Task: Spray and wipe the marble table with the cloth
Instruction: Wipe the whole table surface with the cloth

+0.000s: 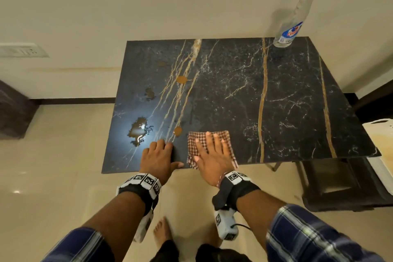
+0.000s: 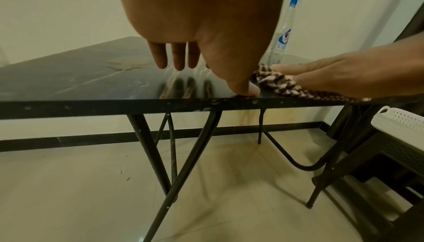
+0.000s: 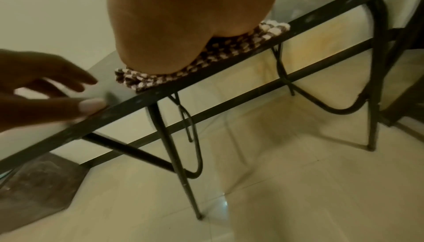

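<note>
Nearest you, your left hand [image 1: 158, 158] rests on the near edge of the marble table [image 1: 287, 100], fingers relaxed and holding nothing, the thumb lying along the rim at about 6 o'clock on the tabletop. Just beside it, toward 5 o'clock, your right hand [image 1: 212, 155] lies flat with straight, spread fingers pressing down on the checked cloth [image 1: 225, 137], which is folded into a small square whose near edge hangs slightly over the table rim. Just beyond your left fingertips, a small brown drop [image 1: 177, 131] sits near the cloth's far left corner. At 8 o'clock a larger puddle [image 1: 139, 131] glints under a light reflection. Farther in, around 10 and 11 o'clock, two more brown spills [image 1: 181, 79] mark the dark, gold-veined surface. At the far right corner, about 1 o'clock, the clear spray bottle [image 1: 292, 27] with a blue trigger head stands upright, well apart from both hands.
</note>
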